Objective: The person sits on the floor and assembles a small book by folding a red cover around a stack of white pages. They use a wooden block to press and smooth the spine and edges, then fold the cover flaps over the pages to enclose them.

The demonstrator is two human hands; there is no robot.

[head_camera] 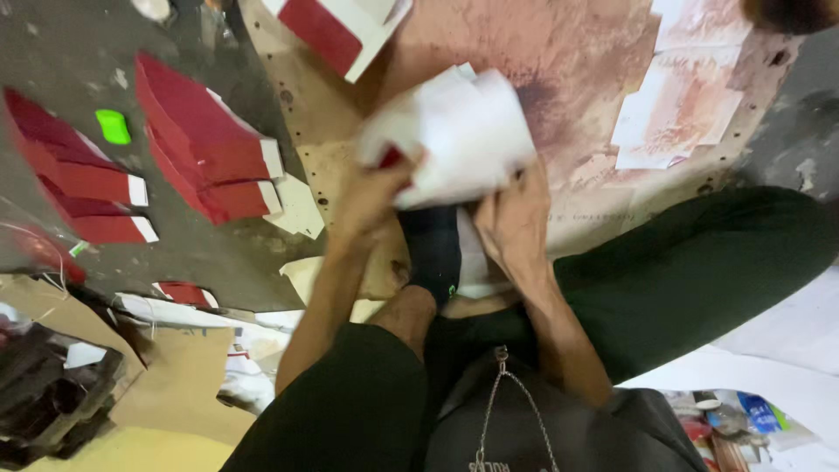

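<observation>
I sit on the floor and hold a bundle of white paper pieces [463, 131] with a red side showing at its lower left. My left hand [371, 197] grips the bundle's left edge. My right hand [514, 223] grips its lower right edge. The bundle hangs over a stained wooden board [577, 52]. Below my hands my foot in a dark sock [434, 253] rests on the board's near edge.
Stacks of red and white folded paper pieces [205, 144] lie on the grey floor at left, with more [74, 179] further left. A green scrap [113, 127] lies between them. Stained paper sheets [677, 109] sit on the board's right. Cardboard [179, 376] lies at lower left.
</observation>
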